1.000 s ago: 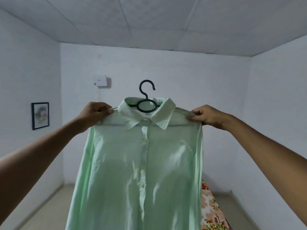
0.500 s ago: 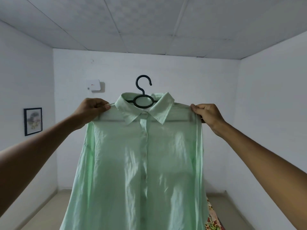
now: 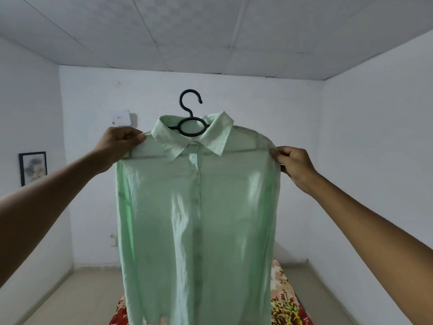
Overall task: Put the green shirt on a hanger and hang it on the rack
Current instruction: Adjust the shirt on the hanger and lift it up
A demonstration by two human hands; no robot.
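Tilted now, the green shirt (image 3: 196, 207) is light, limp; left hand (image 3: 117, 144) and right hand (image 3: 294, 165) pinch its shoulders over the hanger (image 3: 190, 113).

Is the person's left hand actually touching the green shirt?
Touching. The head view shows the left hand pinching the green shirt at its shoulder, fingers curled on the fabric.

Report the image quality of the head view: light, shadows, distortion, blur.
Head view: soft, even indoor light, no glare; the thin shirt lets light through, so the hanger bar shows as a faint shadow under the shoulders; wide-angle lens bends the ceiling lines and stretches both forearms at the edges; left hand and right hand are sharp, no motion blur.
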